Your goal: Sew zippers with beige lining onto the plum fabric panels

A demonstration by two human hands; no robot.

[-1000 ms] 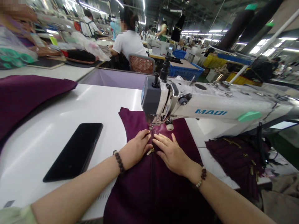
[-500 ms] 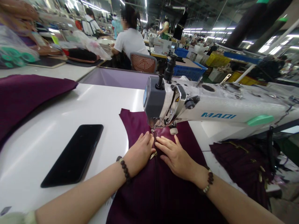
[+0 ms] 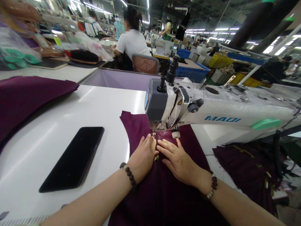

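A dark purple fabric piece with a zipper lies on the white table under the head of a white sewing machine. My left hand rests flat on the fabric just left of the zipper line, fingers stretched toward the presser foot. My right hand lies flat on the other side, fingers pointing at the needle. A gold zipper pull shows between the two hands. Both wrists wear bead bracelets.
A black phone lies on the table to my left. More purple fabric is piled at the far left, and dark pieces with gold zippers lie to the right. A person in white sits at a bench beyond.
Both hands have crept forward toward the needle with the fabric, and the zipper pull is now mostly hidden between them. The view has shifted slightly.
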